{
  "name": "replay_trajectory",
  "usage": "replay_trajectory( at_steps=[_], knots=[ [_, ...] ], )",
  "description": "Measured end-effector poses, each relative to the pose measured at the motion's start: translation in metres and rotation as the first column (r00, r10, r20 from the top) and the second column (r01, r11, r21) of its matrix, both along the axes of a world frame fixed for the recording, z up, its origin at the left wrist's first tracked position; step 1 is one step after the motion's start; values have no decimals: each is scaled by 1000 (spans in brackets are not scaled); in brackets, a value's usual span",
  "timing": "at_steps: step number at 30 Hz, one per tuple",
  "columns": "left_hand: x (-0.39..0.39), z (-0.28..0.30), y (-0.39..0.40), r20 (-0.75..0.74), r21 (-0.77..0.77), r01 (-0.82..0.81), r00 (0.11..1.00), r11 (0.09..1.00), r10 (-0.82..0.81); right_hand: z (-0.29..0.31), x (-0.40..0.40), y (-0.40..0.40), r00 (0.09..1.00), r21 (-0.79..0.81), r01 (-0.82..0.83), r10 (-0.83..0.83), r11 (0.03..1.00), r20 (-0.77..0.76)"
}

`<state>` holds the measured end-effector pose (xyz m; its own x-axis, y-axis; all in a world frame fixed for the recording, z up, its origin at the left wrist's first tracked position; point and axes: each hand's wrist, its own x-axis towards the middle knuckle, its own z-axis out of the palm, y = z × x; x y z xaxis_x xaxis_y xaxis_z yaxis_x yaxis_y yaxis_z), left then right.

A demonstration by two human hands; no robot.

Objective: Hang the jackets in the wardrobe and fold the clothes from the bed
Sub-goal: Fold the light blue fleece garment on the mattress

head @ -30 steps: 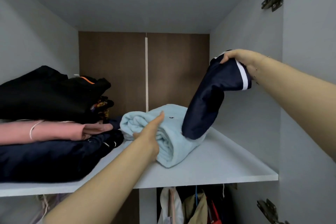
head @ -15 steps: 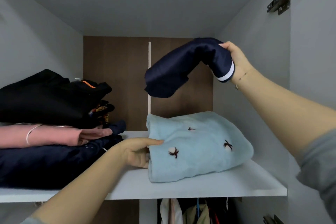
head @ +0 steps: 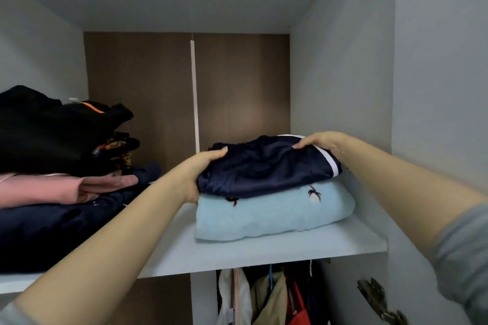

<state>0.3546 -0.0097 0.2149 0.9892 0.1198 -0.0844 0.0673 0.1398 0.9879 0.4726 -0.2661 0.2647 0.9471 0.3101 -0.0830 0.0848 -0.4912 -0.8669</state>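
While sat on the fluffy light-blue folded garment (head: 274,210) on the wardrobe shelf (head: 264,250), shiny navy folded shorts (head: 266,166) gripped both ends, left hand (head: 196,175) and right hand (head: 323,144) fingers curled round, prob squaring the stack.

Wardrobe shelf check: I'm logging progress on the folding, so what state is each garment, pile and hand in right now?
Navy garment: folded, lying on the light blue garment.
Light blue garment: folded, flat on the shelf.
Left pile: stacked folded clothes, untouched.
Left hand: grips the navy garment's left edge.
Right hand: holds its right end.
Hanging clothes: hung below the shelf.
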Motion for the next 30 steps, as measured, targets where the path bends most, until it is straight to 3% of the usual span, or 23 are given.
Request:
replay_trajectory(
  at_steps=[4,8,14,17,20,22,23,25,28,30],
  knots=[
    [3,-15,-5,-87,97,-88,991,991,97,-5,-1,-6,992,-241,102,-79,965,101],
    [5,-32,-7,-79,91,-181,979,979,189,-25,-5,-9,991,-276,120,-97,954,94],
    [6,-25,-31,-92,87,-22,995,996,30,-16,-32,-24,912,-532,348,-147,771,384],
    [-4,-23,-41,-64,111,-17,998,994,24,-17,-53,-28,872,-571,407,-118,713,475],
    [-15,-17,-39,-14,271,-40,999,962,46,-20,-82,-28,757,-457,530,-154,714,635],
    [-24,-11,-36,204,477,-254,963,841,175,-21,-111,-31,674,-326,562,-193,760,713],
    [-34,-8,-38,356,515,-362,915,777,190,-22,-129,-34,643,-236,556,-232,797,730],
    [-61,-7,-51,568,472,-417,818,777,95,-30,-170,-45,656,13,462,-352,887,668],
    [-106,-22,-85,599,437,-150,784,887,-163,-58,-240,-60,816,367,237,-389,900,428],
    [-132,-37,-109,546,436,59,776,898,-316,-81,-280,-68,841,416,238,-401,878,364]
  ],
)
